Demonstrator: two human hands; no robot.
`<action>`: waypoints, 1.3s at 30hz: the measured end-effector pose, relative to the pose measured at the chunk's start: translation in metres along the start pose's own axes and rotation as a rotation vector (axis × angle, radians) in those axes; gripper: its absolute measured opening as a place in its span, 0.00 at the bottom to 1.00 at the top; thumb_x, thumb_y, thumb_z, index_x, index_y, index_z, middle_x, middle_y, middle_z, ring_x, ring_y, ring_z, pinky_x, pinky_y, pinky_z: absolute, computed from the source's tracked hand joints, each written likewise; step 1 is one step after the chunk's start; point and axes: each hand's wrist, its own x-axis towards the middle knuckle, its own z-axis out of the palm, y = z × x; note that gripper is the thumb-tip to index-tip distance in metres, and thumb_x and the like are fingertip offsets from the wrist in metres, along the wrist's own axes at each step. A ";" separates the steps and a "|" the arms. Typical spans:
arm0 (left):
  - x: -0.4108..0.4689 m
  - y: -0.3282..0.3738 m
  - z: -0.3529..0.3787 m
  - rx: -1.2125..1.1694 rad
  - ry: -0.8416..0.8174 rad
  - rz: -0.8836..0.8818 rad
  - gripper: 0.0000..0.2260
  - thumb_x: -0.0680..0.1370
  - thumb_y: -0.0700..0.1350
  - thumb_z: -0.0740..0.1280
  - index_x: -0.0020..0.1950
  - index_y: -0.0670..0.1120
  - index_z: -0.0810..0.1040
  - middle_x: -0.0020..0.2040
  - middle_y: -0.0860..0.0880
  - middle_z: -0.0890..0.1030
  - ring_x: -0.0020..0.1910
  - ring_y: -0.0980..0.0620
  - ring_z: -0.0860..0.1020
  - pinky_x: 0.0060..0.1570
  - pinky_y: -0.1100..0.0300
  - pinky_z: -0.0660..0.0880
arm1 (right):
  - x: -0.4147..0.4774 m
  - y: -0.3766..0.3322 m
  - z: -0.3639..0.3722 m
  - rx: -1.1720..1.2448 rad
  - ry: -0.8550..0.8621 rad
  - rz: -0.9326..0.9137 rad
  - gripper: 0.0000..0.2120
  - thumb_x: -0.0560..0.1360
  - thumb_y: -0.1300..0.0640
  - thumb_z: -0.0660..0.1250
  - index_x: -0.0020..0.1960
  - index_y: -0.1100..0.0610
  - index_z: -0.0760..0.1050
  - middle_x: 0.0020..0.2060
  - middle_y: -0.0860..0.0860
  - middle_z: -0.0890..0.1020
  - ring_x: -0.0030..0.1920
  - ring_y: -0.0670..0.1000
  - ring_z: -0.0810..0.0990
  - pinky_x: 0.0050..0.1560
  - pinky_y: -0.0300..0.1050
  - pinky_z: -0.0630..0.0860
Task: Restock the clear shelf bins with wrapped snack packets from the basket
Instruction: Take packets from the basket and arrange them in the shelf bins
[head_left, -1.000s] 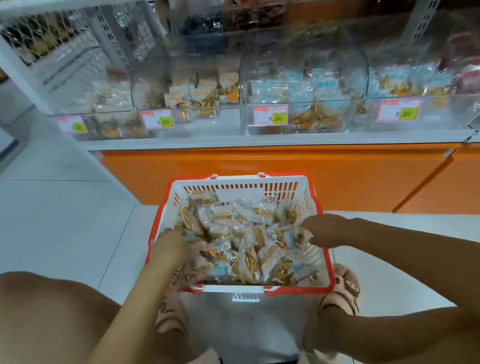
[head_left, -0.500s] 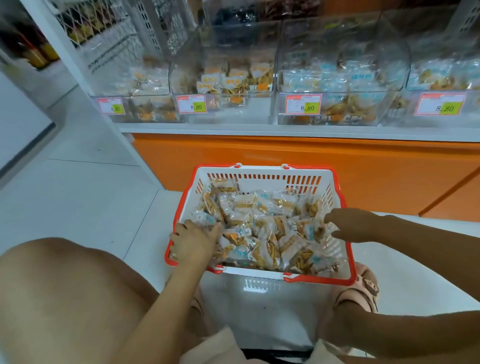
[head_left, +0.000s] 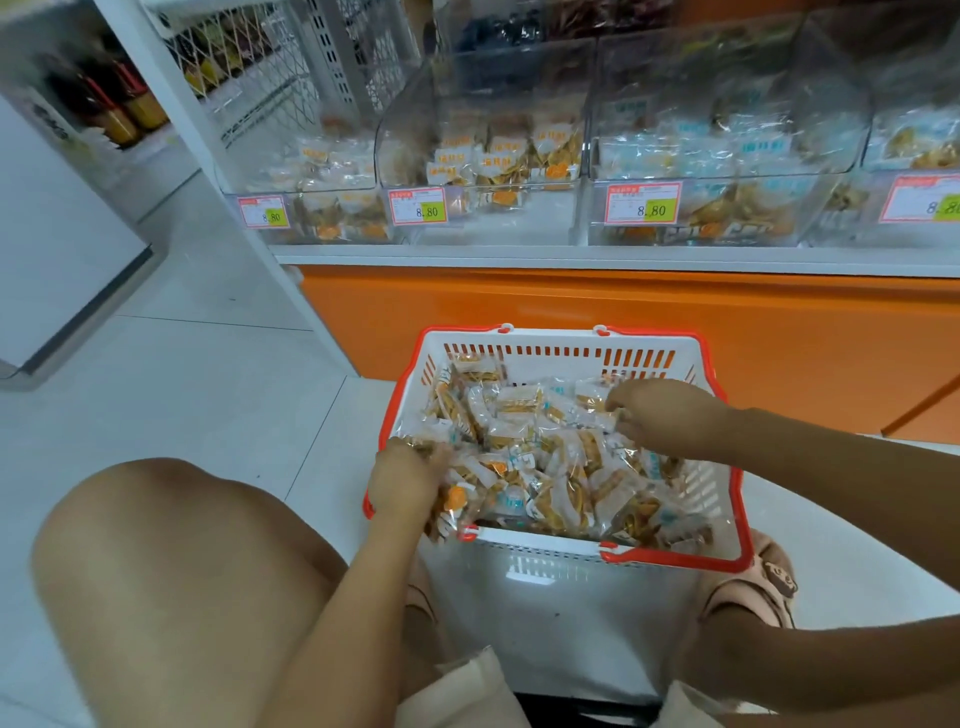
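White plastic basket (head_left: 550, 340), red rim, red handles folded down; sits upright on the floor before the orange shelf base. Snack packets (head_left: 550, 467): clear wrappers, yellow-brown pieces inside, blue or orange print. They lie heaped loosely across the basket. Clear shelf bins (head_left: 519, 223) stand side by side on the shelf above, each partly filled with similar packets, price tag at front.

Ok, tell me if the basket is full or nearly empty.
Fairly full: wrapped snack packets heap across the whole basket, hiding its bottom, though the slotted far wall shows above them.
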 end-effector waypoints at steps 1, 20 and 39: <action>0.004 -0.004 -0.005 -0.054 -0.028 -0.025 0.26 0.72 0.64 0.67 0.47 0.40 0.77 0.41 0.44 0.81 0.39 0.46 0.79 0.35 0.57 0.75 | 0.001 -0.010 -0.002 0.017 0.016 -0.025 0.15 0.79 0.54 0.60 0.65 0.53 0.72 0.60 0.50 0.77 0.55 0.51 0.76 0.56 0.45 0.74; 0.007 0.092 -0.118 -0.764 -0.541 0.486 0.30 0.69 0.68 0.65 0.36 0.39 0.72 0.32 0.47 0.75 0.35 0.50 0.71 0.41 0.60 0.67 | 0.043 -0.114 -0.079 0.808 -0.208 -0.345 0.15 0.70 0.49 0.75 0.55 0.54 0.81 0.51 0.49 0.84 0.49 0.47 0.81 0.57 0.47 0.76; 0.093 0.175 -0.183 -0.510 -0.412 0.726 0.25 0.64 0.54 0.78 0.55 0.45 0.79 0.52 0.41 0.82 0.52 0.43 0.80 0.55 0.47 0.77 | 0.114 -0.072 -0.219 0.685 0.234 -0.164 0.12 0.66 0.48 0.77 0.46 0.45 0.77 0.38 0.36 0.78 0.33 0.30 0.74 0.35 0.27 0.65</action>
